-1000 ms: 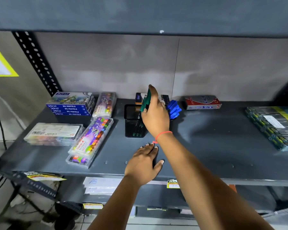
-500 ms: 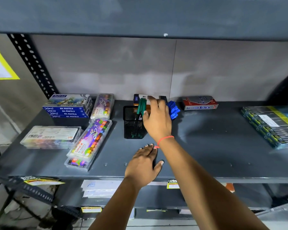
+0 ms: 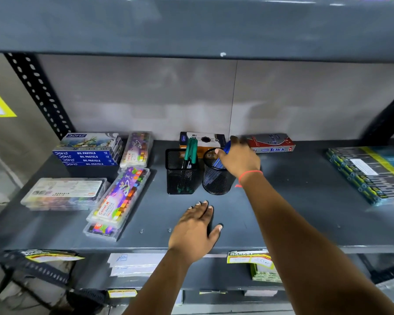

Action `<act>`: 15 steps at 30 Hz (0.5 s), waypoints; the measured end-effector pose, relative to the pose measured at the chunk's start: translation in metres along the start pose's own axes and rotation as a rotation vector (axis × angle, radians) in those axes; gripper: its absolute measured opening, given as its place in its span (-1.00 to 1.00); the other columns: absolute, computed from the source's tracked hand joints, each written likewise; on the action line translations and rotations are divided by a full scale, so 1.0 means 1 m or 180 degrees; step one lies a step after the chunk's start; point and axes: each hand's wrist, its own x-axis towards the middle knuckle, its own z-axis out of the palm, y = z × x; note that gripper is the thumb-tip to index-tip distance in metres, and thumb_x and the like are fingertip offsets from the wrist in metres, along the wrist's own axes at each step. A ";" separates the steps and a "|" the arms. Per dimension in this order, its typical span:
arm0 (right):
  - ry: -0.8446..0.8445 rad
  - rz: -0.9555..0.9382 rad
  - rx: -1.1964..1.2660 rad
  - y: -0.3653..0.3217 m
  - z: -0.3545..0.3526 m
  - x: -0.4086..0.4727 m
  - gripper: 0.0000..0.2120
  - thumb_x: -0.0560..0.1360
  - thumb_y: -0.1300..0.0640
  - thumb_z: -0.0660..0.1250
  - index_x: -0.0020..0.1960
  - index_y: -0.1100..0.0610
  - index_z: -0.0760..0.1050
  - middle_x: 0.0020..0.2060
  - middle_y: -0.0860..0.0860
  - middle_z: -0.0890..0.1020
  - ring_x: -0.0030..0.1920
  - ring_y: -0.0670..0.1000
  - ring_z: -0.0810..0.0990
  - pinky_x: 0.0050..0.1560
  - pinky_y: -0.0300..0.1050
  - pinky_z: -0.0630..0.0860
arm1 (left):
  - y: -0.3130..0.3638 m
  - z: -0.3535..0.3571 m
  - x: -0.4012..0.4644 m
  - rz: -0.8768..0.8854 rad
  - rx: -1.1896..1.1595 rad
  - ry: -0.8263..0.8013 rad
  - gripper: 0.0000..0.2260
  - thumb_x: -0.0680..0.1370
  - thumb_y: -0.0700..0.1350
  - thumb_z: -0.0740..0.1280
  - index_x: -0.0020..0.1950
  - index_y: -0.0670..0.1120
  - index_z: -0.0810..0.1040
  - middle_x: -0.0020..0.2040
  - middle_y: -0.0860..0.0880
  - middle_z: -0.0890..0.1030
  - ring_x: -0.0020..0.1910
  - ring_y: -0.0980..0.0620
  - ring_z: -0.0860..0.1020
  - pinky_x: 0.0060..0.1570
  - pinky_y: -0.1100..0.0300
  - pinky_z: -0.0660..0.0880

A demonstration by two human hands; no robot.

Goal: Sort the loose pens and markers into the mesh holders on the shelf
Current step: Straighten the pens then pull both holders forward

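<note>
A square black mesh holder [image 3: 180, 176] stands mid-shelf with green markers [image 3: 190, 151] upright in it. Right beside it is a round black mesh holder [image 3: 215, 181] containing blue pens [image 3: 219, 164]. My right hand [image 3: 239, 159] reaches over the round holder, and its thumb and fingers close around the tops of the blue pens, hiding most of them. My left hand [image 3: 196, 226] lies flat on the grey shelf [image 3: 293, 212] near the front edge, fingers spread, holding nothing.
Behind the holders are an orange-and-black box [image 3: 203, 139] and a red Softek box [image 3: 271, 144]. Oil pastel boxes [image 3: 89, 151] and clear crayon cases [image 3: 121, 196] fill the left side. Wrapped pencil packs [image 3: 369, 173] lie at the right. An upper shelf hangs overhead.
My right hand lowered the green marker into the square holder, let it go, and moved right onto the blue pens in the round holder. My left hand stayed put.
</note>
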 end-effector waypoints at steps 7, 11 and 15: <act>0.0484 -0.0545 -0.0530 -0.001 0.008 0.016 -0.60 0.55 -0.04 0.19 0.24 0.23 0.39 0.10 0.27 0.54 0.09 0.30 0.56 -0.04 0.10 0.54 | 0.001 -0.002 0.000 -0.0071 -0.0056 -0.0038 -0.31 0.42 0.24 -0.12 0.36 -0.16 0.34 0.41 -0.16 0.36 0.40 -0.09 0.30 0.39 0.09 0.02; 0.0660 -0.0842 -0.0583 0.001 0.012 0.021 -0.65 0.56 0.02 0.18 0.21 0.26 0.42 0.04 0.31 0.56 0.01 0.31 0.60 -0.12 0.08 0.54 | 0.001 0.000 0.000 -0.0178 0.0156 -0.0177 -0.46 0.44 0.18 0.05 0.16 -0.14 0.55 0.19 -0.13 0.60 0.17 -0.06 0.56 0.20 -0.01 0.42; 0.0609 -0.0957 -0.0598 -0.001 0.006 0.027 -0.69 0.58 0.05 0.14 0.15 0.25 0.46 0.05 0.28 0.56 -0.02 0.30 0.61 -0.12 0.04 0.54 | 0.003 -0.002 0.001 -0.0040 0.0113 -0.0004 -0.33 0.42 0.23 -0.11 0.34 -0.13 0.36 0.40 -0.12 0.38 0.38 -0.05 0.34 0.39 0.11 0.15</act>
